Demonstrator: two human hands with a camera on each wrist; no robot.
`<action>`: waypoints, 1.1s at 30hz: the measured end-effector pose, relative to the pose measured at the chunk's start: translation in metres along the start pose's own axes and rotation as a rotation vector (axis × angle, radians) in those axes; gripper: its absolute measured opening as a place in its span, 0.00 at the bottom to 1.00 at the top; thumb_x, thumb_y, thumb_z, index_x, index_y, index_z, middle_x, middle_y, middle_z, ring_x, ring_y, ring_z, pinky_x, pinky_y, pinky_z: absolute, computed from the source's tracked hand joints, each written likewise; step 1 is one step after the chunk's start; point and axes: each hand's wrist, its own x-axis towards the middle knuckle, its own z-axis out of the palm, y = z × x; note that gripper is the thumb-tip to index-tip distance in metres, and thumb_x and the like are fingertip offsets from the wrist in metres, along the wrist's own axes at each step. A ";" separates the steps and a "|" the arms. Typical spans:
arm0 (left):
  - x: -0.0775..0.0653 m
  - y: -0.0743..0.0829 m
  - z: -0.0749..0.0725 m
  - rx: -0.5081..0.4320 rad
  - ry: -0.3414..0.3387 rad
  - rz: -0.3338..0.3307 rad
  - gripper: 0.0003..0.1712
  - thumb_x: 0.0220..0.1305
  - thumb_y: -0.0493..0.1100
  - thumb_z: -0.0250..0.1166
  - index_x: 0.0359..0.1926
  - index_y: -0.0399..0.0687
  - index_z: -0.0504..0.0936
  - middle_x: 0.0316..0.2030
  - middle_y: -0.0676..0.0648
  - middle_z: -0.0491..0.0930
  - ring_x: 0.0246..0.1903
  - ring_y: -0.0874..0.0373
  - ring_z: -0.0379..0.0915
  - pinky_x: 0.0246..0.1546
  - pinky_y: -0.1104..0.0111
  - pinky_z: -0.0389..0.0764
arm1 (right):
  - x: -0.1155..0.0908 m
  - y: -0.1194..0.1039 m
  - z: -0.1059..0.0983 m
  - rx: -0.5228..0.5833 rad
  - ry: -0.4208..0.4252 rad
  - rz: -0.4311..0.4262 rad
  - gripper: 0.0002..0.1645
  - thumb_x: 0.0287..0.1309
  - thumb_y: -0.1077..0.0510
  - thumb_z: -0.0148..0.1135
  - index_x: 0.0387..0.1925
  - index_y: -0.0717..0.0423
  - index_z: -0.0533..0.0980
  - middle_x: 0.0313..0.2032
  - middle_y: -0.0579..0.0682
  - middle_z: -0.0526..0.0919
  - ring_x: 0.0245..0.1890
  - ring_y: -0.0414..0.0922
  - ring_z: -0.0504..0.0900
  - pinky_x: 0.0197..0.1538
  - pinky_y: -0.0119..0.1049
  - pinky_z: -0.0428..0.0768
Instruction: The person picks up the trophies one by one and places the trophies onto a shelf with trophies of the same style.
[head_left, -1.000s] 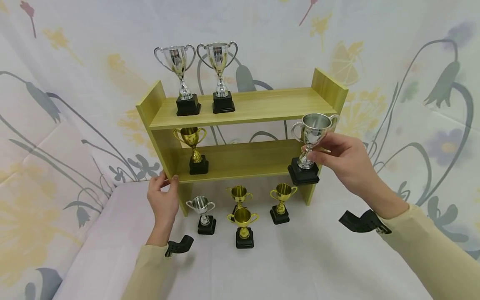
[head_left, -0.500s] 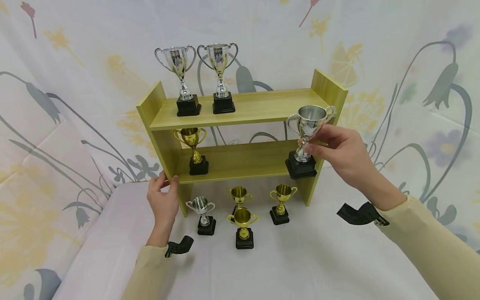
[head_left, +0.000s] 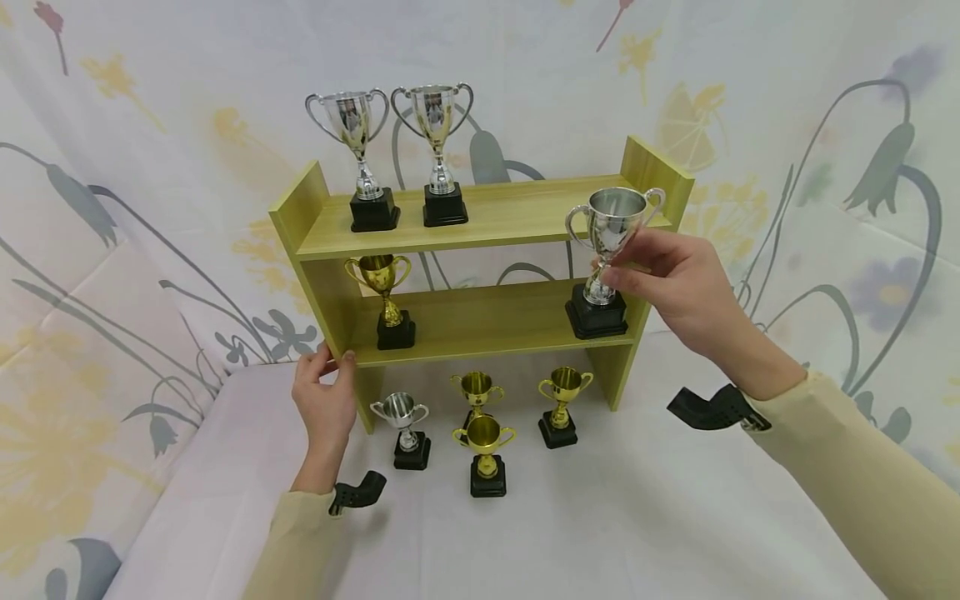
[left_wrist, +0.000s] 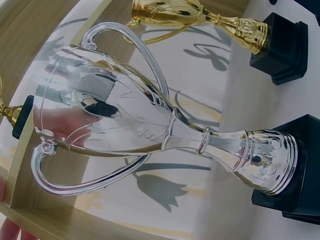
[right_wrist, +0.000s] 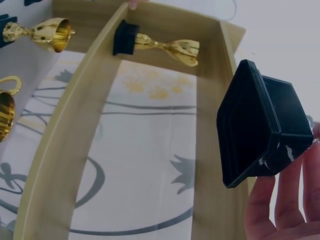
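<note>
In the head view my right hand (head_left: 686,292) pinches a silver trophy cup (head_left: 613,223) by its stem, upright in front of the shelf's right end. Its black base covers part of the middle board; the right wrist view shows the underside of that base (right_wrist: 250,125), with fingers (right_wrist: 287,205) beside it. My left hand (head_left: 326,404) grips the left side panel of the wooden shelf (head_left: 480,321), thumb in front; the other fingers are partly hidden. A smaller silver trophy (head_left: 400,408) stands on the table near that hand, filling the left wrist view (left_wrist: 110,110).
Two silver trophies (head_left: 352,121) stand at the left of the top board. One gold trophy (head_left: 380,275) occupies the middle board's left end. Several gold trophies (head_left: 486,435) stand on the white-covered table (head_left: 600,517), below and before the shelf. Patterned cloth (head_left: 555,75) hangs behind.
My right hand has lifted the silver trophy cup higher and brought it slightly left, closer to the shelf. The left hand stays on the side panel.
</note>
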 end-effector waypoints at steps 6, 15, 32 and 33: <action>0.000 -0.002 0.000 0.002 0.006 0.007 0.19 0.68 0.38 0.63 0.58 0.42 0.83 0.38 0.44 0.73 0.41 0.55 0.71 0.31 0.79 0.74 | 0.005 -0.003 0.000 0.035 0.003 -0.023 0.09 0.58 0.74 0.64 0.39 0.62 0.83 0.36 0.48 0.86 0.37 0.41 0.82 0.40 0.28 0.80; 0.000 -0.002 -0.001 -0.010 0.006 -0.008 0.18 0.67 0.38 0.63 0.57 0.41 0.83 0.37 0.46 0.72 0.42 0.54 0.71 0.30 0.79 0.74 | 0.010 -0.006 -0.002 0.072 0.009 -0.038 0.11 0.57 0.76 0.63 0.38 0.63 0.83 0.35 0.48 0.86 0.37 0.40 0.82 0.41 0.28 0.80; -0.001 0.000 0.001 -0.014 0.007 -0.009 0.18 0.67 0.37 0.63 0.57 0.41 0.84 0.37 0.43 0.72 0.41 0.54 0.71 0.30 0.81 0.74 | 0.019 -0.011 -0.008 0.036 0.028 -0.060 0.09 0.57 0.72 0.66 0.39 0.62 0.84 0.34 0.47 0.86 0.35 0.42 0.81 0.40 0.27 0.80; -0.001 0.000 0.001 -0.014 0.007 -0.008 0.18 0.67 0.37 0.63 0.57 0.41 0.84 0.37 0.43 0.72 0.41 0.54 0.71 0.30 0.81 0.74 | 0.019 -0.012 -0.008 0.029 0.032 -0.059 0.09 0.57 0.72 0.66 0.39 0.62 0.84 0.34 0.47 0.86 0.35 0.41 0.81 0.40 0.27 0.79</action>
